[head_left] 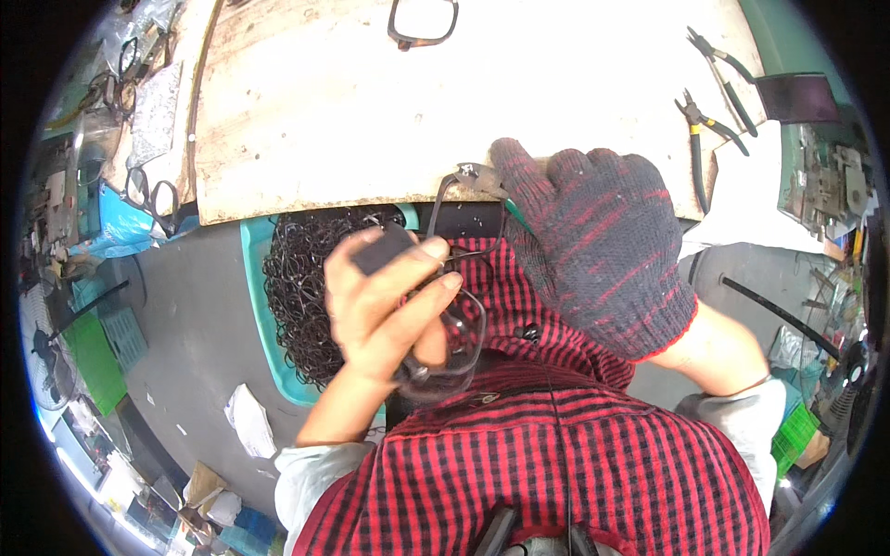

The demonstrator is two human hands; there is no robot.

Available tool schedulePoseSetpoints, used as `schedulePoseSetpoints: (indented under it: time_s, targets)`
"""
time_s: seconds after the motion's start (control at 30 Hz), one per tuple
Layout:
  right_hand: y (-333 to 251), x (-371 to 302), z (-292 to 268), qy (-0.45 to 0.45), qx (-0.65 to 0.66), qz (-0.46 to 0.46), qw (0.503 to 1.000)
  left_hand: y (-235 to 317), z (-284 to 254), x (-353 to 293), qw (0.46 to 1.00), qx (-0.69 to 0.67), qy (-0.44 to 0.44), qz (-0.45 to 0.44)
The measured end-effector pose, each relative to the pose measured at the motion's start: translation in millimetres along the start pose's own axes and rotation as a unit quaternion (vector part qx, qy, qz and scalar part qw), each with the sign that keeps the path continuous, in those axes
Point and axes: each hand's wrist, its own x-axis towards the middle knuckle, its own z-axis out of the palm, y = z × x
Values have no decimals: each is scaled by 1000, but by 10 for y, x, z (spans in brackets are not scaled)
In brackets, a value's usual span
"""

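My left hand (366,310) is bare, its fingers curled round a thin, dark eyeglass frame (481,320) in front of the table edge. A small black block (383,248) lies against the backs of those fingers; how it is attached is unclear. A dark gray knitted glove with red flecks covers my right hand (603,246), closed on green-handled pliers (480,176). The metal jaws are at the upper rim of the eyeglass frame, by the wooden edge; whether they bite on it I cannot tell. Small white specks show on the jaws.
A teal tray (257,306) heaped with dark eyeglass frames (301,306) is below the wooden table (324,120). A dark-rimmed pair of glasses (422,39) lies at the back. Two pairs of pliers (697,153) rest at the right. More glasses (153,199) sit on the left.
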Motion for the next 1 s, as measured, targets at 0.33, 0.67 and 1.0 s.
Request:
schedulePoseSetpoints:
  time_s: [0.33,0.67,1.0]
  targets:
    - [149,-501,-98,31,314,108,943,-1292,564,2373,883,295,-146,-335]
    - [523,-929,142,-92,749,321,573,-107,-448,1076,893,-233,-49,-383]
    - [250,52,39,60,63,-49,995,30,58,-457,988,148,-1,-44]
